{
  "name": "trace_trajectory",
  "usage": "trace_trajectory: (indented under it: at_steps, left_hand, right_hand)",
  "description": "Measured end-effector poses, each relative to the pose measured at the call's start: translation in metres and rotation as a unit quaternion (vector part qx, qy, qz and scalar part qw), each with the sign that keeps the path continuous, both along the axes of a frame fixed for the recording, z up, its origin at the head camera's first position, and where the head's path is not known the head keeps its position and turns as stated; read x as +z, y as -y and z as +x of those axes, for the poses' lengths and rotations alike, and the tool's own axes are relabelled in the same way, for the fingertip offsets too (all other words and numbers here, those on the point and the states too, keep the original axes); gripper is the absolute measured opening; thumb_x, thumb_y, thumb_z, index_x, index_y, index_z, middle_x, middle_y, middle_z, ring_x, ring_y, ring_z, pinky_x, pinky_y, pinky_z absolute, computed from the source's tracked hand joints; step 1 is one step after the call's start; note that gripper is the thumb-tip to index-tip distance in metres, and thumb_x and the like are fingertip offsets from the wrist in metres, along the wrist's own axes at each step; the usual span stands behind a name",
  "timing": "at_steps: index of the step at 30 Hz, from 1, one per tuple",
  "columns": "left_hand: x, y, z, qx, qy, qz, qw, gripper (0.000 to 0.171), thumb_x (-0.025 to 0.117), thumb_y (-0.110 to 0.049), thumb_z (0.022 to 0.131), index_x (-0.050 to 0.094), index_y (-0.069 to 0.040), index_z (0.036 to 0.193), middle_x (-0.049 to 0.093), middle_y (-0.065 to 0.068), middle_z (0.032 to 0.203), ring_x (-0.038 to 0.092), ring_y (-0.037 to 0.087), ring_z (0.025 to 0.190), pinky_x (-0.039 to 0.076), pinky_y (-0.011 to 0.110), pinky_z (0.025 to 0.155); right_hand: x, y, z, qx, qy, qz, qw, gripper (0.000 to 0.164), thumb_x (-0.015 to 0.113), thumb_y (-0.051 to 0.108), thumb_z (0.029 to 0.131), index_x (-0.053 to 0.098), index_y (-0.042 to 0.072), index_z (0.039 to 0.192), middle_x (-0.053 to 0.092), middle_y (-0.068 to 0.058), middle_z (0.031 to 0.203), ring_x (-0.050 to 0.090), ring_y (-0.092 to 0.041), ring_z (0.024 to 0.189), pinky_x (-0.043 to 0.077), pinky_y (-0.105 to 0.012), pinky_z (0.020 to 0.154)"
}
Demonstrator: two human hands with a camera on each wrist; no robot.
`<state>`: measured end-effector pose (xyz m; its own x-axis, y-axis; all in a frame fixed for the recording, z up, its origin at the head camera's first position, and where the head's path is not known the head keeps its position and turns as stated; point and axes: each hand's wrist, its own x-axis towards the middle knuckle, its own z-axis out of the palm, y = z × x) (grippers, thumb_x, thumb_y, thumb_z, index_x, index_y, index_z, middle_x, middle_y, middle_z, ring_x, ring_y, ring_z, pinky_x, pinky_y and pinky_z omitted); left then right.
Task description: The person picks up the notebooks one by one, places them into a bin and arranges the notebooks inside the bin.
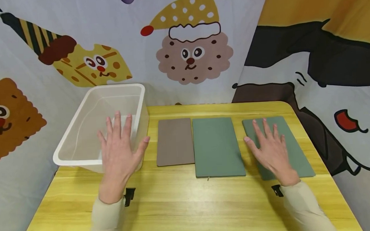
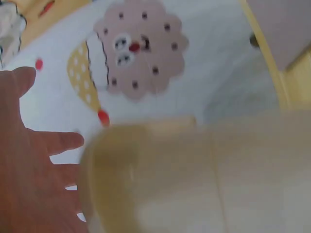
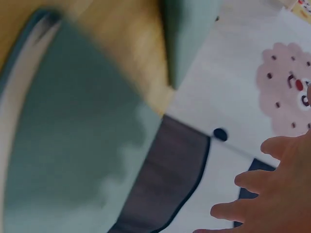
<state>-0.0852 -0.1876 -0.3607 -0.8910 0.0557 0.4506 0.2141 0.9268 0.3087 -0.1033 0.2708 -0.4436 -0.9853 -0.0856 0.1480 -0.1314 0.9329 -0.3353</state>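
Left hand (image 1: pixel 119 152) spread empty over 10-o'clock tub (image 1: pixel 78 163), right hand (image 1: pixel 271 152) likewise over 2-o'clock book (image 1: pixel 297 160). I'd pinch the book's edges.

No lettering, brand, label or number legible in any view. White tub (image 1: pixel 118 86): no readable mark on rim or walls. Brown notebook (image 1: pixel 175 142), middle green notebook (image 1: pixel 218 147), right green notebook (image 1: pixel 296 159): covers show no readable text; last one partly hidden. Backdrop cloth (image 1: pixel 145 62): printed cartoon figures, no readable words. Wrist views partly blurred.
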Motion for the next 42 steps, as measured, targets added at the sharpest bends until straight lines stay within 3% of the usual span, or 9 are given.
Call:
trace_trajectory:
  at_steps: [10,16,24,27,31,37,42]
  left_hand:
    - [0.005,0.074,0.017,0.084,0.024,0.034,0.9956,0.083,0.045,-0.063,0.103,0.033,-0.005,0.162,0.01,0.021,0.171,0.003,0.051,0.155,-0.003,0.078,0.116]
    - [0.0,0.113,0.025,0.11,0.042,0.074,0.9902,0.082,0.038,-0.063,0.105,0.029,-0.005,0.163,0.005,0.021,0.172,-0.003,0.051,0.155,-0.006,0.08,0.113]
    - [-0.01,0.156,0.02,0.128,0.079,0.11,0.9824,0.087,0.024,-0.066,0.106,0.026,0.0,0.162,-0.001,0.024,0.171,-0.007,0.057,0.152,-0.008,0.083,0.109]
    - [-0.013,0.167,0.017,0.134,0.096,0.115,0.9796,0.086,0.024,-0.064,0.107,0.024,0.002,0.162,-0.002,0.026,0.17,-0.008,0.058,0.151,-0.007,0.084,0.108]
    - [-0.016,0.176,0.016,0.142,0.118,0.118,0.9757,0.083,0.024,-0.061,0.108,0.021,0.002,0.163,-0.003,0.028,0.169,-0.008,0.059,0.151,-0.005,0.084,0.109]
    - [-0.022,0.181,0.013,0.129,0.141,0.118,0.9744,0.077,0.02,-0.055,0.11,0.016,0.001,0.164,-0.005,0.031,0.168,-0.01,0.057,0.151,-0.006,0.084,0.109]
    - [-0.027,0.181,0.01,0.118,0.136,0.147,0.9728,0.073,0.021,-0.052,0.111,0.016,-0.004,0.165,0.003,0.028,0.17,-0.001,0.053,0.155,-0.001,0.077,0.116]
  right_hand:
    - [-0.018,-0.033,-0.001,-0.018,0.04,-0.007,0.999,0.076,0.037,0.058,0.108,0.01,0.021,0.168,0.003,-0.022,0.172,0.007,-0.066,0.147,0.013,-0.087,0.104]
    - [-0.026,-0.055,0.002,-0.035,0.052,-0.007,0.998,0.075,0.034,0.057,0.109,0.015,0.016,0.168,0.01,-0.03,0.169,0.01,-0.07,0.144,0.014,-0.087,0.101]
    - [-0.033,-0.087,0.008,-0.05,0.1,-0.022,0.994,0.075,0.029,0.056,0.11,0.011,0.009,0.167,0.007,-0.041,0.163,0.009,-0.077,0.136,0.018,-0.085,0.099]
    - [-0.033,-0.095,0.008,-0.055,0.12,-0.035,0.991,0.077,0.028,0.056,0.11,0.008,0.006,0.166,0.007,-0.046,0.16,0.013,-0.079,0.133,0.019,-0.084,0.1]
    - [-0.033,-0.1,0.006,-0.064,0.141,-0.032,0.987,0.084,0.03,0.058,0.109,0.006,-0.001,0.164,0.019,-0.052,0.151,0.029,-0.075,0.127,0.029,-0.082,0.095]
    - [-0.032,-0.104,0.003,-0.09,0.152,0.011,0.984,0.105,0.045,0.067,0.102,0.011,-0.015,0.158,0.037,-0.056,0.132,0.048,-0.071,0.107,0.043,-0.074,0.083]
    - [-0.028,-0.111,0.0,-0.107,0.178,0.034,0.978,0.115,0.056,0.067,0.097,0.013,-0.025,0.151,0.037,-0.06,0.126,0.049,-0.071,0.104,0.046,-0.073,0.082]
